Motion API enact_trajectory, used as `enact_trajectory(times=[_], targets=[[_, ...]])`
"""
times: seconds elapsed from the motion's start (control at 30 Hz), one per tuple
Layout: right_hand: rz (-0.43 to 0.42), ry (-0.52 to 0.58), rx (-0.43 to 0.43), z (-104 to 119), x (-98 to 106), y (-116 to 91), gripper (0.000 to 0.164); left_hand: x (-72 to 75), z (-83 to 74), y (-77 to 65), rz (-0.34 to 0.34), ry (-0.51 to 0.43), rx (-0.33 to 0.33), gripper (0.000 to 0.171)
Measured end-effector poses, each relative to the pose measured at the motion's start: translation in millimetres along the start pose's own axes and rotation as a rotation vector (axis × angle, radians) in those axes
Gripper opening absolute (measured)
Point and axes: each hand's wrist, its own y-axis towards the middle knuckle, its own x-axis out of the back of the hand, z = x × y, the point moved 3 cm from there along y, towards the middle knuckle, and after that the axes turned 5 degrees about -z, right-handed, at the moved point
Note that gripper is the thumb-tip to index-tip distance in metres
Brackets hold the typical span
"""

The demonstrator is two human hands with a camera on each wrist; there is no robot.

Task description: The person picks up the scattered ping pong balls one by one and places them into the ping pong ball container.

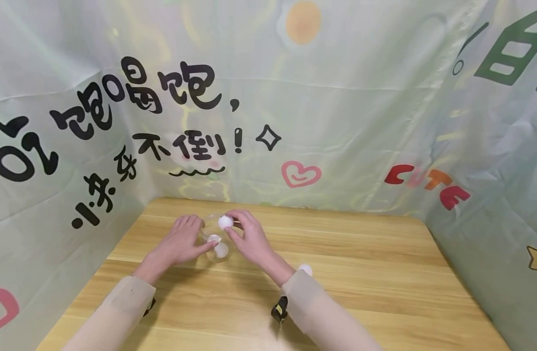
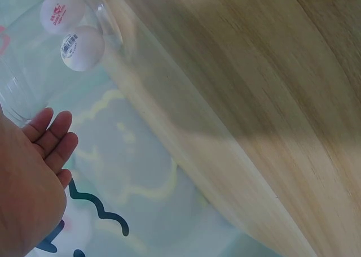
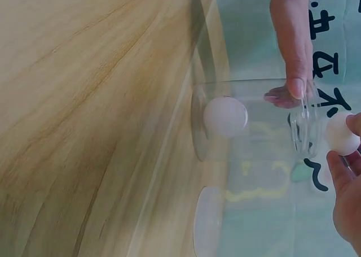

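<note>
A clear, straight-sided cup (image 3: 265, 149) stands on the wooden table with white table tennis balls inside. Two of them show through its wall in the left wrist view, an upper ball (image 2: 62, 11) with red print and a lower ball (image 2: 83, 48) with dark print. My left hand (image 1: 182, 240) holds the cup near its rim, thumb along the near side and fingers round the far side. Between thumb and fingertips, my right hand (image 1: 252, 239) pinches another table tennis ball (image 1: 225, 222), right at the cup's mouth.
One more white ball (image 1: 305, 269) lies on the table (image 1: 360, 273), partly hidden behind my right forearm. A pale oval shape (image 3: 207, 222) shows beside the cup in the right wrist view. Printed fabric (image 1: 347, 122) hangs behind the table and along both sides.
</note>
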Motion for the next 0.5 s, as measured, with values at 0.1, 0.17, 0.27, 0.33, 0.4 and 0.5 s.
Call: enact_trajectory(times=[0.1,0.17,0.27,0.33,0.4,0.5], targets=[[0.006,-0.002,-0.016,-3,-4,1,0.034,-0.4,0.0,0.1,0.004,0.002,0.001,0.068],[0.006,-0.003,-0.023,-5,-6,1,0.034,-0.6,-0.1,0.1,0.007,0.002,0.003,0.068],[0.007,-0.009,-0.034,-7,-9,2,0.034,-0.7,-0.1,0.2,0.008,0.001,0.005,0.069],[0.007,-0.027,-0.032,-8,-11,3,0.034,-0.6,-0.2,0.3,0.008,0.002,0.005,0.068],[0.01,-0.051,-0.034,-8,-12,3,0.035,-0.5,-0.1,0.4,0.005,0.003,0.006,0.068],[0.016,-0.103,-0.04,-8,-14,4,0.035,-0.4,0.2,0.3,0.005,0.002,0.004,0.068]])
